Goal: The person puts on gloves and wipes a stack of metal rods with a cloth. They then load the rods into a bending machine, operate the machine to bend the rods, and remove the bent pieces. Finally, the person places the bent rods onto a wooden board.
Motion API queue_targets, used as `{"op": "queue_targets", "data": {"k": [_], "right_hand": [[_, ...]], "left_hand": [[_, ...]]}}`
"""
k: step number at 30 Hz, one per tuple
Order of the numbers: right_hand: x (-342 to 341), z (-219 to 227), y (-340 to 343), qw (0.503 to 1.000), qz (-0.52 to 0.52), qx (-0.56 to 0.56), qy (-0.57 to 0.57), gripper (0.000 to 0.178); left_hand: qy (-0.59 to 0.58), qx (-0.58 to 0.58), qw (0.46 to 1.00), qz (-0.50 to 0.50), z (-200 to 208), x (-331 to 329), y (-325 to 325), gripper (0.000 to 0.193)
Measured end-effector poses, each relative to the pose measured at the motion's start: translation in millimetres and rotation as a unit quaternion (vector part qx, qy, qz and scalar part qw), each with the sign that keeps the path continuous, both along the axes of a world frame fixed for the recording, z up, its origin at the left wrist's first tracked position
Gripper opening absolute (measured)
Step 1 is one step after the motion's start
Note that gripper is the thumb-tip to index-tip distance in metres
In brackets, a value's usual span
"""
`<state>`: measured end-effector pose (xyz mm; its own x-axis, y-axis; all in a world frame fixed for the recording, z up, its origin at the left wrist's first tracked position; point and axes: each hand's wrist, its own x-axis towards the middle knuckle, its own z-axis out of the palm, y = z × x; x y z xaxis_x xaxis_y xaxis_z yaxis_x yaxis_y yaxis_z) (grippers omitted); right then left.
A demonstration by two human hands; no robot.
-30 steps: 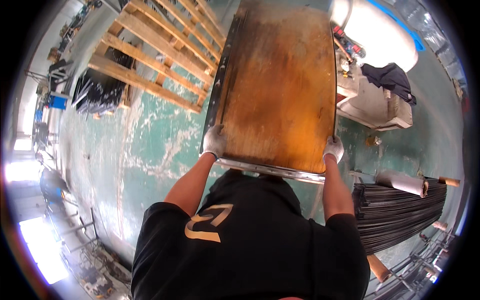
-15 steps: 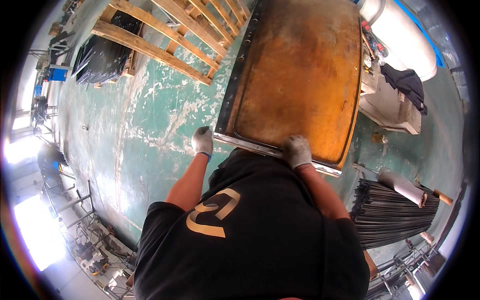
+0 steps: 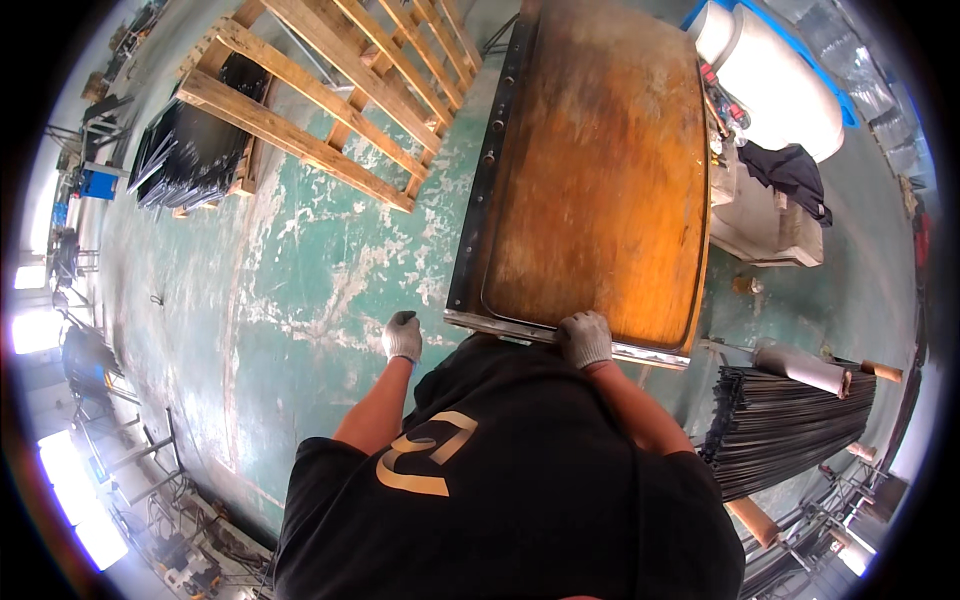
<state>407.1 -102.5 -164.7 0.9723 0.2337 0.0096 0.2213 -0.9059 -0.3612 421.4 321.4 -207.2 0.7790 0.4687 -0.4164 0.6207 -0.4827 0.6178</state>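
Gripping the near metal edge of the rusty orange panel (image 3: 600, 190), your right hand (image 3: 585, 338) is closed over that rim, fingers curled on it, grey work glove on. Head view only, so everything below comes from it. The panel is a big rectangular sheet with a dark steel frame with holes along its left side; it lies in front of you, stretching away from your chest, near edge just past your dark shirt. Your left hand (image 3: 402, 335), also gloved, hangs off the panel's near left corner, just beside it but not touching; fingers look loosely curled with nothing in them, over the worn green floor (image 3: 300, 300).

Wooden pallet (image 3: 340, 90) lies upper left on the floor, well apart from the panel, with a stack of black sheets (image 3: 190, 150) at its left end. A white tank (image 3: 770, 80) sits upper right beside the panel's far right side, dark cloth (image 3: 790, 170) on a pale box below it. Bundle of dark rods (image 3: 790, 420) lies to your right, near the panel's near right corner.
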Motion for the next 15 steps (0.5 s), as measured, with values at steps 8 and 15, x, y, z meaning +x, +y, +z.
{"op": "queue_targets", "data": {"k": [8,15], "right_hand": [[1,-4,3,1.000,0.005,-0.011,0.009,0.010],[1,-9,7,1.000,0.010,-0.014,-0.005,0.009]], "left_hand": [[-0.033,-0.034,0.999,-0.014,-10,18,1,0.033],[-0.036,-0.021,0.999,-0.017,12,14,-2,0.031]]}}
